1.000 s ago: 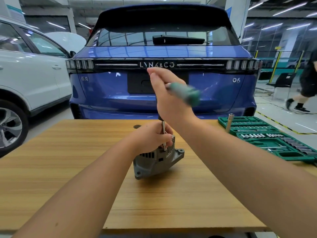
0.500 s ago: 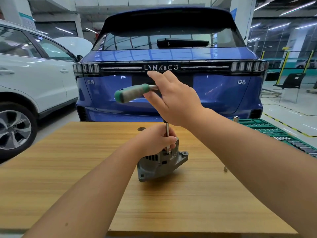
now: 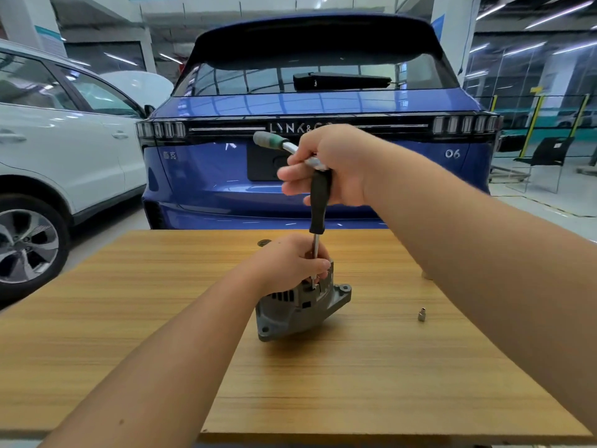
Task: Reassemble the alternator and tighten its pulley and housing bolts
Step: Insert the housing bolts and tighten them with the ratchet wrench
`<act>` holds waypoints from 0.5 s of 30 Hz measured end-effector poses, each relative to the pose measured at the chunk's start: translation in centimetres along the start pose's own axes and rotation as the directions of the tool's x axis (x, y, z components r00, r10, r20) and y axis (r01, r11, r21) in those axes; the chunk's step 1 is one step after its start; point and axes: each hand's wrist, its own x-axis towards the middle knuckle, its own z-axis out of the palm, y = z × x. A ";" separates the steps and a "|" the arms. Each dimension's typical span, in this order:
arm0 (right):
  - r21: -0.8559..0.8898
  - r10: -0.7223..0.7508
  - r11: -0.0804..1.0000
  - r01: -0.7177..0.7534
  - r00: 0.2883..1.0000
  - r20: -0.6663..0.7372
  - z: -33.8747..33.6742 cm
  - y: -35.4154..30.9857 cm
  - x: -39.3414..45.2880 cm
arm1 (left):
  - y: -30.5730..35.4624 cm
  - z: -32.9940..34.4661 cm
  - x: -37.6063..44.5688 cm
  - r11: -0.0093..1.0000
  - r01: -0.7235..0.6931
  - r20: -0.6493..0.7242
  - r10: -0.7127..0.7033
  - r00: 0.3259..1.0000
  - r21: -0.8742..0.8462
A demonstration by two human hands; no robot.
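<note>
A grey alternator (image 3: 300, 307) lies tilted on the wooden table (image 3: 323, 376). My left hand (image 3: 287, 263) grips its top and curls round the thin steel shaft of a long black extension (image 3: 319, 202) that stands upright on a housing bolt. My right hand (image 3: 329, 163) holds the head of a ratchet (image 3: 274, 142) on top of the extension. The ratchet's green-banded handle points up and to the left. The bolt itself is hidden by my left fingers.
A small loose socket (image 3: 421, 315) stands on the table to the right of the alternator. A dark round part (image 3: 264, 243) lies near the far edge. A blue car (image 3: 316, 130) is parked just behind the table, a white car (image 3: 64, 150) at the left.
The ratchet handle swung from the right, across to the left, then back toward the far left, shortened in view. My view shifted left, so the green socket case has left the frame.
</note>
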 end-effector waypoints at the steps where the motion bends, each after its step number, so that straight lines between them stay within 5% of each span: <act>1: 0.165 0.019 0.986 -0.022 1.000 0.020 -0.1 0.6 -0.1 | 0.0 0.0 0.1 1.000 0.001 0.000 -0.001 1.000 -0.005; 5: 0.573 0.071 0.819 -0.029 0.996 -0.050 0.4 2.7 0.9 | 0.1 0.1 0.2 1.000 0.018 0.006 -0.018 1.000 -0.009; 8: 0.695 -0.051 0.695 0.186 0.976 -0.210 1.0 4.4 1.2 | 0.3 0.1 0.1 1.000 0.018 -0.014 -0.018 1.000 0.015; 11: 0.217 -0.440 0.805 0.552 0.802 -0.404 1.4 6.3 0.8 | 0.6 0.0 0.1 0.999 0.020 -0.021 -0.020 1.000 0.036; 13: -0.277 -0.722 0.688 0.671 0.595 -0.352 1.1 7.1 1.0 | 0.7 0.0 0.0 0.999 0.021 -0.016 -0.021 1.000 0.039; 15: -0.575 -0.864 0.486 0.658 0.462 -0.201 0.6 7.1 1.2 | 0.6 0.0 0.0 0.999 0.021 -0.013 -0.021 1.000 0.037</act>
